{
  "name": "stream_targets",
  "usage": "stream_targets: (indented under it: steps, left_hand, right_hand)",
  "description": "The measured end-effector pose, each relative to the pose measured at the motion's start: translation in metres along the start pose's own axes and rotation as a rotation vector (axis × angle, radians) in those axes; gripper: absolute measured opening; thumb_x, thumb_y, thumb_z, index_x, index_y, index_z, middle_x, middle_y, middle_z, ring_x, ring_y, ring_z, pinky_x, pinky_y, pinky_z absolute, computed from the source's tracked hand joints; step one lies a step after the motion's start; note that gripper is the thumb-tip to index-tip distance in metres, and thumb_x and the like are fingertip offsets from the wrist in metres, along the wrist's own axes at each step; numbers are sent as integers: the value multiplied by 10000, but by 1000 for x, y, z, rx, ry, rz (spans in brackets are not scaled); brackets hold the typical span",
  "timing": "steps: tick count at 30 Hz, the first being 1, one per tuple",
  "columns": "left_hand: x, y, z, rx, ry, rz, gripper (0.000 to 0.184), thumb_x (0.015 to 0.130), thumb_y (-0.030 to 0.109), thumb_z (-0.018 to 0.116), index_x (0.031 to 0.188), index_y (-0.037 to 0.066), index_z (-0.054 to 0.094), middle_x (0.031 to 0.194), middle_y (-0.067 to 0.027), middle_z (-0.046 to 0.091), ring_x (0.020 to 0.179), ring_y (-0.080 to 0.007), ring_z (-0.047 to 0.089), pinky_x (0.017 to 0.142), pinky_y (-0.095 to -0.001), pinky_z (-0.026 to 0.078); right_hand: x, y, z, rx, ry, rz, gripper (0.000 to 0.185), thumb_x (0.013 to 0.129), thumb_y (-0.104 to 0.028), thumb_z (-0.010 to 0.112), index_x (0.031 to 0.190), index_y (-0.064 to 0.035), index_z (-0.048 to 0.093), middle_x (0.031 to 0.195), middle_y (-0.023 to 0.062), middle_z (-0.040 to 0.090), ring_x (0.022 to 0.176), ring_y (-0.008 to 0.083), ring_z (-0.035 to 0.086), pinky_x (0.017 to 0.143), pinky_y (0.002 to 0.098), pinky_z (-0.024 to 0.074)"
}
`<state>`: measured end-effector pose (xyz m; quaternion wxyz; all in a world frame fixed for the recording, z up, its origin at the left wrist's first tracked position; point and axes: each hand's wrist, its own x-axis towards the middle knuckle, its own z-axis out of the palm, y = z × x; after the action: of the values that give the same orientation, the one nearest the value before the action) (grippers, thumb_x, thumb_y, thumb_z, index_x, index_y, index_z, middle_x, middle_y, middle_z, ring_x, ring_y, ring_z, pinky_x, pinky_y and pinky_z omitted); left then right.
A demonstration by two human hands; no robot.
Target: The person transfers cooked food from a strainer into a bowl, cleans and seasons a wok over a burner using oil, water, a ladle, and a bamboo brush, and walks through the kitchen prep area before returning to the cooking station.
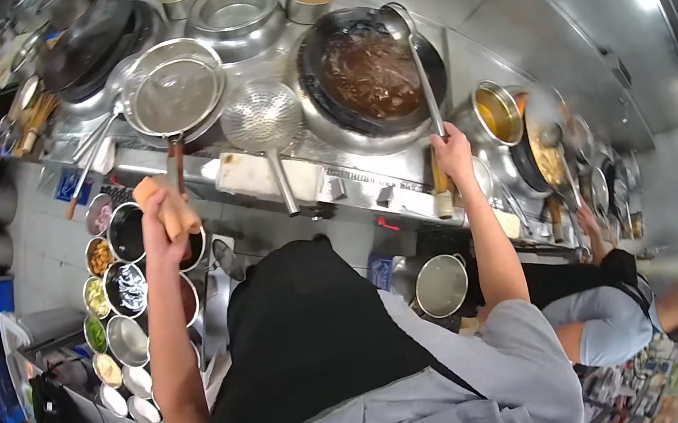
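Note:
My right hand [455, 154] is wrapped round the handle of a long metal ladle [426, 80]. The ladle's bowl rests at the right side of a wok [313, 95], which holds dark brown, bubbling liquid [369, 72]. At the left, my left hand [159, 237] is closed on a tan, folded-looking piece [166, 209]; I cannot tell what it is made of. Just beyond that hand is the brown handle of a round strainer [169, 65], which sits over another pan. Between the two hands lies a perforated skimmer [260, 115], its handle pointing towards me.
Metal pots [233, 5] stand behind the stove. Below my left arm are several bowls of ingredients [127, 339]. A pale pot [441, 287] stands low on the right. Farther right, a co-worker [607, 314] reaches towards another wok [545, 146] and a pot of yellow liquid [499, 115].

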<state>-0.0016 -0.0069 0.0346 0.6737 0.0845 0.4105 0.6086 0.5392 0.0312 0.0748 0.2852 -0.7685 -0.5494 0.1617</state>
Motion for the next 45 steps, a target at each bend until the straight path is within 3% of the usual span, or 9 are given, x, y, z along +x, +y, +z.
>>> stream_targets:
  steps: [2,6,9,10,12,17,34,38,45]
  left_hand:
    - [-7,4,6,22,-2,-1,363,832,217,641,1111,43,486,903,-126,601,794,-236,615,644,-342,542]
    - [-5,7,11,-8,-33,-71,368,839,228,630,1121,42,483,895,-149,616,753,-239,619,622,-335,539]
    - [6,3,3,38,-71,-85,378,846,232,621,1138,40,479,888,-151,625,682,-241,616,607,-342,535]
    - [2,4,7,54,-124,-94,368,845,226,628,1124,31,489,891,-142,626,717,-234,621,630,-335,532]
    - [3,-2,9,143,-61,-22,357,844,221,635,1107,18,506,896,-125,628,760,-219,623,661,-324,527]
    - [2,-5,9,252,-45,10,301,839,177,638,1074,11,549,899,-97,634,796,-197,624,695,-319,519]
    - [-14,38,81,450,-47,129,343,822,129,653,1116,23,512,893,-61,586,740,-155,596,640,-306,498]
    - [-11,49,86,396,-46,98,308,819,152,669,1063,15,539,870,-66,592,728,-158,604,638,-303,504]
    - [12,32,18,334,14,19,350,824,172,660,1118,19,547,888,-90,633,763,-205,636,641,-333,529]
  right_hand:
    - [13,30,-2,-165,63,-45,381,825,-187,618,1121,48,575,722,180,644,682,268,659,674,377,500]
    - [31,56,10,108,-53,216,227,857,-188,614,986,-1,602,682,103,619,536,163,597,469,325,460]
    - [39,50,13,1044,-295,646,154,934,-155,533,1031,-42,572,577,-36,442,416,63,409,369,220,358]
    - [51,50,9,1054,-298,623,154,934,-155,533,1031,-42,572,577,-36,442,416,63,409,369,220,358]
    - [50,59,5,1832,-689,851,212,963,-168,490,1073,0,557,589,-24,442,412,60,393,366,211,353]
    - [26,-5,-20,1998,-810,841,332,989,-195,433,1148,91,492,606,-8,438,418,64,396,362,185,335]
    - [-16,-183,96,1714,-1350,685,339,994,-144,402,1271,51,410,644,-18,402,400,44,365,332,212,342]
    - [-53,-213,129,697,-804,133,233,862,-118,595,1064,-13,544,571,-32,468,378,48,401,310,232,307]
    - [-41,-108,77,620,-469,23,385,867,-130,613,1213,15,525,565,-19,485,392,55,414,327,246,324]
